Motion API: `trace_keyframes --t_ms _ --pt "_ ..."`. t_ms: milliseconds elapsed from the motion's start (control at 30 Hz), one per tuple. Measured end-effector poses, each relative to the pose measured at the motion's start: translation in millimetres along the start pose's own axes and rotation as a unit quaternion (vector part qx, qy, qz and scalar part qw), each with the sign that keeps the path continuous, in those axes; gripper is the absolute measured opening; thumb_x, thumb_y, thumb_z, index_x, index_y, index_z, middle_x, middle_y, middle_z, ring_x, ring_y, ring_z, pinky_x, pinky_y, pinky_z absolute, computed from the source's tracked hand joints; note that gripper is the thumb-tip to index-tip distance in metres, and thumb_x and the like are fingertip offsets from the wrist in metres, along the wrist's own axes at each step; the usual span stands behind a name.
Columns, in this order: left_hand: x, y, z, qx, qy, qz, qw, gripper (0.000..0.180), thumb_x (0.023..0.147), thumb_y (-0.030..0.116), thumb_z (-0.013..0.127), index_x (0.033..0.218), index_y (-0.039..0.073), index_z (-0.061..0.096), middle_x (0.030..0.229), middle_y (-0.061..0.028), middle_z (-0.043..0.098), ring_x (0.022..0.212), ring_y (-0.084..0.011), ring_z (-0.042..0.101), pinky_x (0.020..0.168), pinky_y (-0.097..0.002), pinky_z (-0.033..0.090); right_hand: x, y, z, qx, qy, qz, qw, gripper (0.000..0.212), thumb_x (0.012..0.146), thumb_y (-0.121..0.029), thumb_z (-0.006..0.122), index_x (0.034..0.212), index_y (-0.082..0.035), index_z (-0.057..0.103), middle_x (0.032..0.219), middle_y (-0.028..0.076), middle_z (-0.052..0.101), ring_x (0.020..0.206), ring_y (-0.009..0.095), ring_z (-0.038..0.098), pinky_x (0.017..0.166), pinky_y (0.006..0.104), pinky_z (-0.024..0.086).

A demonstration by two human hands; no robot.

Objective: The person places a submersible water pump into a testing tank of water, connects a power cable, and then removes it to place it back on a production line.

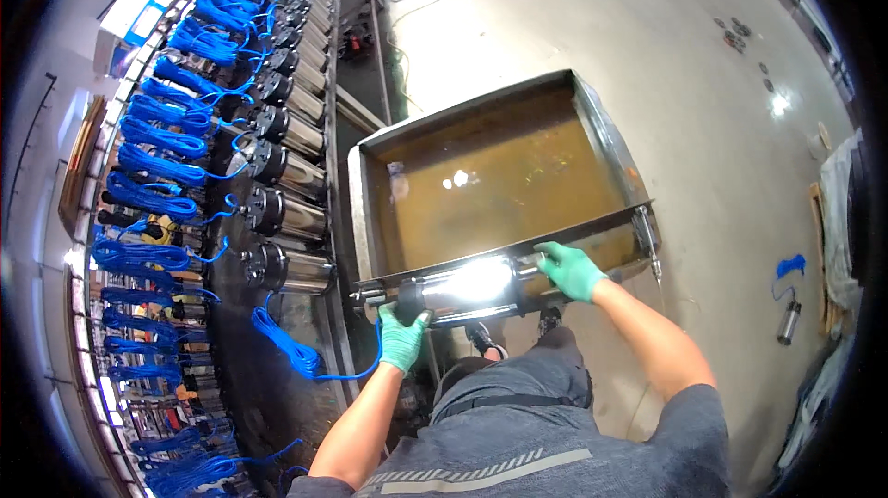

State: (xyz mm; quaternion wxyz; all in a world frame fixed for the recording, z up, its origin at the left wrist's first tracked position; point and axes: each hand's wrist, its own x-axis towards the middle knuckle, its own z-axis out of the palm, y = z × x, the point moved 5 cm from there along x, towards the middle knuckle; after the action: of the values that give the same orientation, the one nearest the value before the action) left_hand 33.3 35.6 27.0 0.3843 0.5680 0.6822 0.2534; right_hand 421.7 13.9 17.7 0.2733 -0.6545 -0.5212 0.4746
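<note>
In the head view, I have a shiny steel cylinder (467, 283) lying crosswise in front of me, along the near edge of a metal tank (359, 211) of brownish water. My left hand (400, 339), in a green glove, grasps its black left end from the near side, thumb and fingers spread around it. My right hand (572, 271), gloved the same, has its fingertips at the cylinder's right end; I cannot tell whether they close around it or only rest there. A blue cable (294, 355) lies looped on the dark tabletop (277, 415) to my left and runs up beside my left hand. Farther along that tabletop stretches a row of steel cylinders with black ends (305, 271), and beyond them bundled blue coils (143, 253). A slim metal fitting (648, 239) sits at the tank's near right corner. For markings, my dark grey shirt (555, 424) bears a pale printed band (476, 472) with slanted strokes above it, and at the upper left is a blue-and-white panel (139, 22), where any print is too small to read. On the floor (712, 193) to my right lies another small cylinder (789, 322) with a blue cord.
</note>
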Motion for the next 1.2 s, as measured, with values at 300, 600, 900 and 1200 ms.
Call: trace_keyframes --t_ms 300,600,900,1200 --pt "-1 6 5 -0.023 0.002 -0.007 1.000 0.069 0.082 0.018 0.086 0.130 -0.001 0.041 0.119 -0.0148 0.060 0.106 -0.0224 0.059 0.096 -0.0348 0.050 12 27 3 0.002 -0.006 -0.080 0.997 0.029 0.098 -0.032 0.063 0.110 -0.006 0.070 0.092 0.013 0.068 0.080 0.028 0.068 0.071 0.0391 0.056" --pt "1 -9 4 0.003 0.008 -0.011 1.000 0.070 0.081 0.019 0.088 0.129 0.000 0.040 0.116 -0.0144 0.062 0.104 -0.0211 0.060 0.092 -0.0342 0.052 9 13 9 -0.012 0.046 0.013 0.999 0.037 0.096 -0.038 0.066 0.110 -0.003 0.068 0.088 0.016 0.070 0.078 0.030 0.070 0.072 0.0400 0.057" --pt "1 -10 4 -0.024 -0.004 -0.024 0.999 0.078 0.078 0.026 0.089 0.131 -0.004 0.042 0.122 -0.0212 0.060 0.111 -0.0274 0.060 0.098 -0.0375 0.049 -18 -24 -7 -0.238 -0.018 -0.282 0.929 0.050 0.083 -0.018 0.076 0.130 -0.008 0.064 0.121 0.017 0.066 0.101 0.036 0.065 0.087 0.0425 0.056" --pt "-2 -13 2 -0.022 0.015 -0.018 0.999 0.083 0.076 0.029 0.090 0.134 -0.004 0.041 0.125 -0.0208 0.060 0.113 -0.0279 0.060 0.098 -0.0374 0.050 4 28 19 0.231 -0.075 0.118 0.963 0.031 0.101 -0.029 0.064 0.118 -0.005 0.072 0.081 0.009 0.071 0.061 0.014 0.065 0.052 0.0303 0.054"
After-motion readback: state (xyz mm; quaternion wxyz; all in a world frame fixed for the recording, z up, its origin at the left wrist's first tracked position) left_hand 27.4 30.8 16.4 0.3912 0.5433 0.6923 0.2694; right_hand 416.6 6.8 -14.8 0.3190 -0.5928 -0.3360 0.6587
